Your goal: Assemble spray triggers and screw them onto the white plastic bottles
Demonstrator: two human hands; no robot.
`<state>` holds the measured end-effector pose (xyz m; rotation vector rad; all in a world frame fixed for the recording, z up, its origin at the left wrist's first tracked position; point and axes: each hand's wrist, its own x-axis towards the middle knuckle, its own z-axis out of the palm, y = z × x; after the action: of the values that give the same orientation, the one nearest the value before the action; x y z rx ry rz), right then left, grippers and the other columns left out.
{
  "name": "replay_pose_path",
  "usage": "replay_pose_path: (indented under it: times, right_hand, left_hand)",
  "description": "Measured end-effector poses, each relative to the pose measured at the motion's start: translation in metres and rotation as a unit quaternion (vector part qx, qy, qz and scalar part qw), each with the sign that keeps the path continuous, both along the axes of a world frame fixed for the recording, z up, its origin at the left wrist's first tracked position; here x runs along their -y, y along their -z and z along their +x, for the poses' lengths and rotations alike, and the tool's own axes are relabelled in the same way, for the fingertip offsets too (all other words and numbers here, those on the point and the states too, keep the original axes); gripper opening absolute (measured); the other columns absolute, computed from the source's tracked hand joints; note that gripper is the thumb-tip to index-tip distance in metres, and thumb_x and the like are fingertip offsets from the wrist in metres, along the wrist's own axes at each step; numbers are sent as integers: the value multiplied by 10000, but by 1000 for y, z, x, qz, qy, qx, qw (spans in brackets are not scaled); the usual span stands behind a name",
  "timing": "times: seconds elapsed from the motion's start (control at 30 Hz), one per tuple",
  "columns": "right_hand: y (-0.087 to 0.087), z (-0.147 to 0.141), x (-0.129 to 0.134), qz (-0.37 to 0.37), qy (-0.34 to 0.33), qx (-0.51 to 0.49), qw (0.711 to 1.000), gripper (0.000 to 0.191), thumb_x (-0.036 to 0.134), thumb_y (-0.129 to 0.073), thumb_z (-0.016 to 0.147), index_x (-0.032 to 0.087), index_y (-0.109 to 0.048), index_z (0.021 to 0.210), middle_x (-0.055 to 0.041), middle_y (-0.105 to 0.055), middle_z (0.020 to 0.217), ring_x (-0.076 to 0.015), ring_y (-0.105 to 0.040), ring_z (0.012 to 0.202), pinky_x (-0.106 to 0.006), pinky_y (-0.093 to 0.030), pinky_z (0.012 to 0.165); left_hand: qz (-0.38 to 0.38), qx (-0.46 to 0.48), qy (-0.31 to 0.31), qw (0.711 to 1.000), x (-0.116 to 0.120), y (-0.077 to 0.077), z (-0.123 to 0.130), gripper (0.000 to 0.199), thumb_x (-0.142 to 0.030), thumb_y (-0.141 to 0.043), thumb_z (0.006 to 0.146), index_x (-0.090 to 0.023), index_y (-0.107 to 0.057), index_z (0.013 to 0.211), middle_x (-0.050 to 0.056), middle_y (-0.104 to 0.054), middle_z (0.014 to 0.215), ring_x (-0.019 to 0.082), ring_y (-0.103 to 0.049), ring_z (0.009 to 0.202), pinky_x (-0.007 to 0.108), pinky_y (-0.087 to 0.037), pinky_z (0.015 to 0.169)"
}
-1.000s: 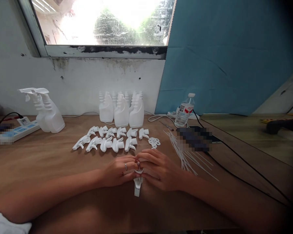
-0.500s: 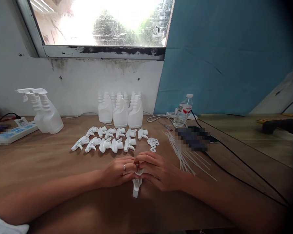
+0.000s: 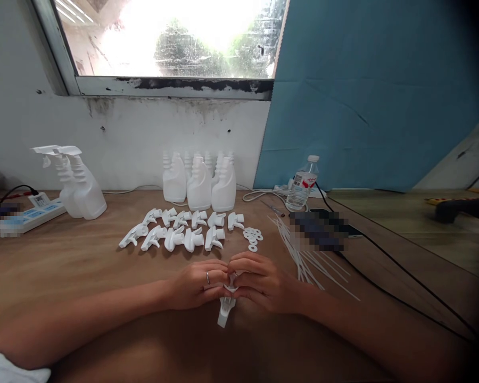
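Note:
Between my two hands is a white trigger spray head [image 3: 225,308], its nozzle end pointing down toward me. My left hand [image 3: 201,284], with a ring on one finger, is closed on its left side. From the other side my right hand [image 3: 257,282] grips it, fingers curled over the top and thumb against the near part. The fingers hide the collar end of the spray head. Just beyond lie two rows of white spray heads [image 3: 183,239] and a small cluster of white ring washers [image 3: 253,234].
White bottles [image 3: 199,186] stand by the wall, and two bottles with spray heads [image 3: 80,186] stand left near a power strip [image 3: 35,215]. Thin white tubes [image 3: 299,255], a water bottle [image 3: 302,183], a blurred-out dark object [image 3: 317,230] and black cables [image 3: 399,287] lie right.
The view has shifted slightly. Both hands stay closed around the spray head, with small finger movements at its collar end.

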<state>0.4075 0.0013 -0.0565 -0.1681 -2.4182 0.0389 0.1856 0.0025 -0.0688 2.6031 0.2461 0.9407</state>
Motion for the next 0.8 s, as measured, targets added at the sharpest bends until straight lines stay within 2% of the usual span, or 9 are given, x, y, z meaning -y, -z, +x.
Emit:
replay_pose_path:
  times: [0.23, 0.4, 0.63, 0.8]
  right_hand:
    - [3, 2, 2, 9, 31, 14, 999, 89, 183, -580, 897, 133, -612, 963, -94, -617, 1027, -169, -569, 987, -328, -509, 871]
    - [1, 2, 0, 6, 15, 10, 1000, 95, 170, -572, 900, 128, -610, 976, -100, -603, 1019, -171, -567, 968, -324, -508, 847]
    - [1, 2, 2, -48, 21, 33, 998, 103, 167, -521, 928, 145, -604, 984, -86, -589, 1038, -151, -554, 972, -308, -497, 853]
    - [-2, -1, 3, -78, 0, 24, 997, 101, 136, -519, 920, 129, -600, 981, -95, -596, 1013, -163, -543, 997, -308, -496, 868]
  left_hand:
    - [-4, -8, 0, 1000, -1, 2, 0, 109, -215, -504, 925, -141, -530, 850, 84, -631, 879, 160, -613, 905, 298, -489, 912]
    - [1, -17, -5, 1000, -2, 3, -1, 119, -232, -492, 932, -141, -554, 887, 88, -636, 907, 161, -616, 927, 298, -481, 928]
    - [-6, -9, -8, 1000, -2, 4, -1, 134, -236, -491, 932, -137, -558, 870, 98, -645, 903, 168, -623, 917, 309, -491, 918]
    - [-9, -5, -2, 1000, -2, 4, -1, 118, -234, -492, 930, -141, -554, 892, 108, -652, 941, 173, -623, 949, 327, -491, 934]
